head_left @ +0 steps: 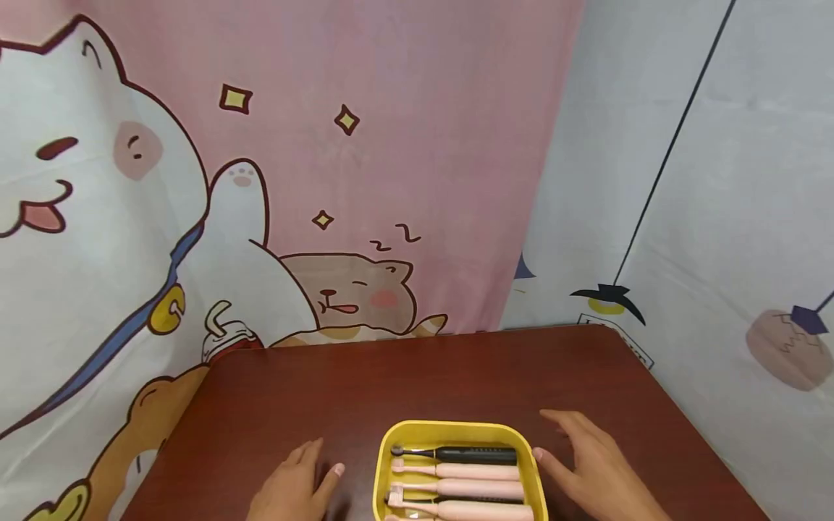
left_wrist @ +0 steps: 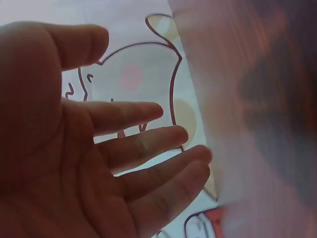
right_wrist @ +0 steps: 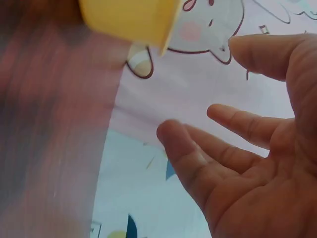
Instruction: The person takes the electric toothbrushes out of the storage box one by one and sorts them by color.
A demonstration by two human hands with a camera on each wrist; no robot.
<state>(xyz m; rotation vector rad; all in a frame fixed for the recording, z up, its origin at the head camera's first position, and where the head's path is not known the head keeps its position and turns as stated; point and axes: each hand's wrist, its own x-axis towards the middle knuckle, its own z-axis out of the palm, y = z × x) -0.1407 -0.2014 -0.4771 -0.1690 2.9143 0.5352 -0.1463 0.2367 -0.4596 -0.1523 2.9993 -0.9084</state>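
Observation:
A yellow box (head_left: pixel 456 427) sits on the table between my hands, its near end cut off by the bottom of the head view. Several electric toothbrushes lie in it side by side, heads to the left. A black toothbrush (head_left: pixel 478 455) lies at the far side, and pink toothbrushes (head_left: pixel 481 490) are nearer, with another dark one partly covered among them. My left hand (head_left: pixel 293 483) is apart from the box on its left, fingers extended, holding nothing. To the box's right is my right hand (head_left: pixel 596 467), fingers spread and bare, thumb tip close by the rim.
The dark red-brown table (head_left: pixel 339 387) extends behind the box. A curtain (head_left: pixel 417 166) printed with cartoon animals hangs along the back and left, and a pale section (head_left: pixel 749 181) with hanging-lamp drawings covers the right.

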